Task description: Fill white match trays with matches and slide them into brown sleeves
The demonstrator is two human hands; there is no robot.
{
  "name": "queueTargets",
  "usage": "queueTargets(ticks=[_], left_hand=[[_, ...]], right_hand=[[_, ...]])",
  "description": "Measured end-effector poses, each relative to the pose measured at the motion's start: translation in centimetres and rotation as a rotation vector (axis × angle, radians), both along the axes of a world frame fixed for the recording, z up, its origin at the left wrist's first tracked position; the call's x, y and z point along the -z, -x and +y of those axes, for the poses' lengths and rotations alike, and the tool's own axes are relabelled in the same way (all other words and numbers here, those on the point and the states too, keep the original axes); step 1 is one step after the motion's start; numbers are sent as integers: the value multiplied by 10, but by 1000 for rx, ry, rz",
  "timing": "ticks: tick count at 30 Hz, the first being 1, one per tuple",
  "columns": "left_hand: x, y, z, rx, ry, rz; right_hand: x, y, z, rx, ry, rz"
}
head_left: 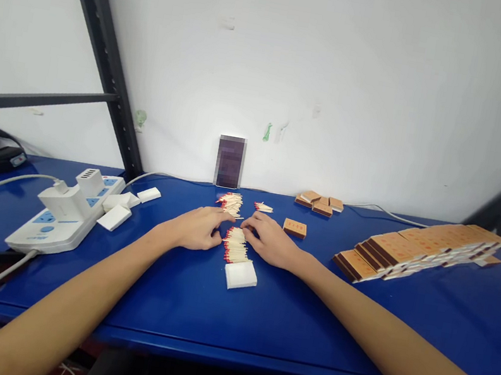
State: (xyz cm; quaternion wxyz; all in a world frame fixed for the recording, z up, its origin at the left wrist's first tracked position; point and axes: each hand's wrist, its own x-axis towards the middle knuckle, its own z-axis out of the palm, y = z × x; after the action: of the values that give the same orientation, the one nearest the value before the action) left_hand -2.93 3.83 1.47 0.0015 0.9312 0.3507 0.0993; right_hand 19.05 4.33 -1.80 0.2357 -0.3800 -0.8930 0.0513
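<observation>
Between my two hands, red-headed matches [236, 248] lie side by side in a column on the blue tabletop. On its left is my left hand [198, 228], thumb and index finger apart, the index fingertip close to the loose matches [230, 202] beyond. My right hand [273, 240] rests on the right, fingers bent and apart at the column's far end; nothing held shows in either hand. Just below the column lies a white matchbox tray [240, 275]. A few more matches [264, 208] lie past my right fingers. One orange matchbox [295, 227] sits right of that hand.
Stacked matchboxes [406, 245] fill the right side, and a smaller pile [320, 202] lies near the wall. At left are a power strip [66, 214] with chargers and white trays [114, 217]. A pixelated dark panel [230, 162] stands at the wall, between metal posts.
</observation>
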Motion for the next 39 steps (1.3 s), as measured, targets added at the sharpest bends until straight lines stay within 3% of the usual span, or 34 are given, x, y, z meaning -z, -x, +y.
queueTargets(ticks=[7, 15, 27, 39], left_hand=[[7, -6, -1, -28, -41, 11], [2, -8, -3, -51, 3, 11], [-10, -5, -8, 10, 144, -13], [-11, -6, -12, -43, 197, 66]], right_hand=[[7, 3, -1, -11, 4, 50], [7, 1, 1, -29, 28, 78], [-14, -11, -9, -121, 340, 89], [-21, -14, -15, -142, 399, 78]])
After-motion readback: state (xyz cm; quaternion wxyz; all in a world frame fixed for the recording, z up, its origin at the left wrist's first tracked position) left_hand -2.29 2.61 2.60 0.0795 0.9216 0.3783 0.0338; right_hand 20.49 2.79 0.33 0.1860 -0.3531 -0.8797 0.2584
